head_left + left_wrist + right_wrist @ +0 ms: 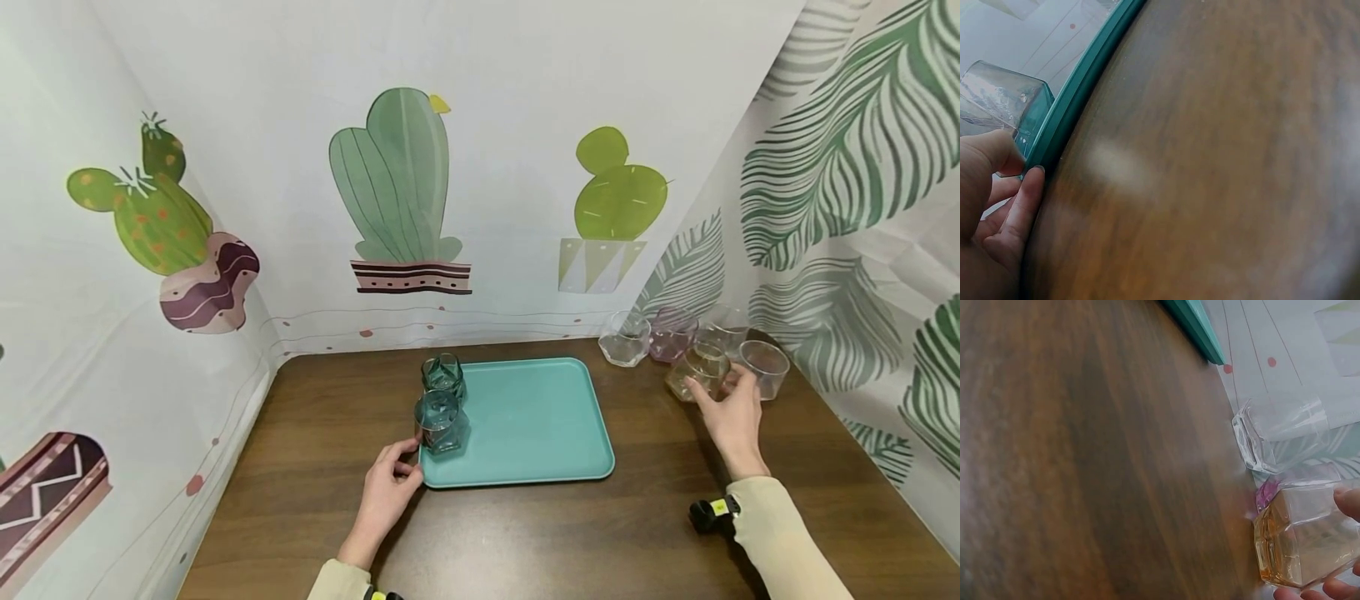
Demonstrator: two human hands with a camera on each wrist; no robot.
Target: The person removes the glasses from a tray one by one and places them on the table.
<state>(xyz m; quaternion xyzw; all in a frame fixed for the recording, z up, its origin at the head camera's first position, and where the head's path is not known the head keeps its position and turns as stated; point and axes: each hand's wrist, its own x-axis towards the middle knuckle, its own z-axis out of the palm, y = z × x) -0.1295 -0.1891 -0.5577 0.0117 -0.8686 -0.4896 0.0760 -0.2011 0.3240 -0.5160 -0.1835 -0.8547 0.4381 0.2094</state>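
Note:
In the head view my right hand (731, 421) grips an amber glass (686, 379) at the table's right side, thumb on its near left and fingers on its right. The right wrist view shows this amber glass (1300, 537) with its faceted base low by the table. My left hand (390, 483) holds the front left corner of a turquoise tray (532, 425). Seen from the left wrist, thumb and fingers close around the tray rim (1066, 119). On the tray's left side stand a blue glass (441, 423) and, behind it, a dark green glass (442, 373).
Around the amber glass stand a clear glass (624, 340), a pinkish-purple glass (672, 333) and another clear glass (723, 325) behind, plus a clear glass (765, 367) to its right. The wooden table (480, 533) meets a printed wall cloth (510, 308) at the back.

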